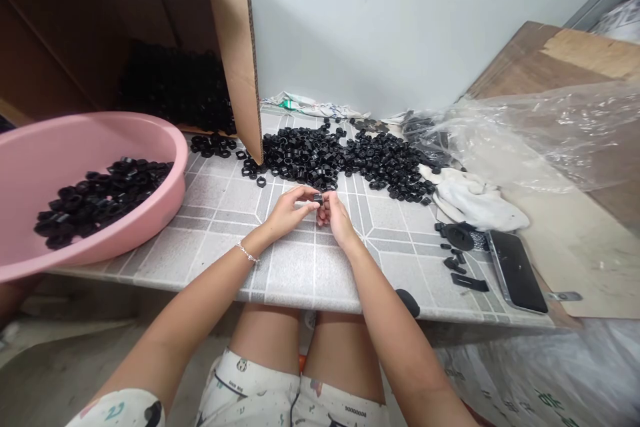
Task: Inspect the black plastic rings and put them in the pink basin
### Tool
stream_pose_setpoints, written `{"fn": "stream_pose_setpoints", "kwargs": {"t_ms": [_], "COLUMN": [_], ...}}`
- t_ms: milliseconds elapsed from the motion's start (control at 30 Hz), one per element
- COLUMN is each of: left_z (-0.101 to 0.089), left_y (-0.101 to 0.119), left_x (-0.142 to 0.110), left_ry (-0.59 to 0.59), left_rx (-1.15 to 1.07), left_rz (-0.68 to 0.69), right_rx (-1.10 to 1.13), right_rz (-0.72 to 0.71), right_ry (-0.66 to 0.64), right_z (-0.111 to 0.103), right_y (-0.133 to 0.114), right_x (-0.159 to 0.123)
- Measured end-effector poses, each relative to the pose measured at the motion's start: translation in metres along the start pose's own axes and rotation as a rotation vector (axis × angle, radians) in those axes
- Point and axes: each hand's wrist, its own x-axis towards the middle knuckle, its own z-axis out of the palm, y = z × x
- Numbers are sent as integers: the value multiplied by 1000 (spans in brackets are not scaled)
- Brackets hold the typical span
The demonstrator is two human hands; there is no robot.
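Observation:
Over the middle of the table, my left hand (290, 213) and my right hand (336, 217) meet at the fingertips. Between them is a small black ring-shaped plastic part (318, 199), pinched by thumb and fingers from both sides. The right hand's lower fingers curl beneath it, partly hidden. Just behind my hands lies a wide heap of similar black parts (305, 153). A second heap of smaller-looking black pieces (390, 163) adjoins it on the right.
A pink basin (170, 197) with black rings overhangs the table's left edge. Behind it, a cardboard box (235, 47) lies open with more black parts inside. On the right are a white cloth (475, 200), a phone (517, 271), a black strip (469, 282) and clear plastic sheeting (540, 133).

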Motion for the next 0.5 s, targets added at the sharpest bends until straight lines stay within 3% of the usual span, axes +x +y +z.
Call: {"fn": "stream_pose_setpoints", "kwargs": {"t_ms": [267,500], "left_z": [3,1], "left_y": [-9,-5], "left_x": [0,-6], "left_ry": [-26,-15], "left_rx": [-100,193], "left_rz": [-137,78], "right_rx": [-223,-231], "right_rz": [-75,-68], "right_ry": [-18,-1], "right_z": [-6,-6], "right_y": [5,9], "right_x": [-3,-3]}}
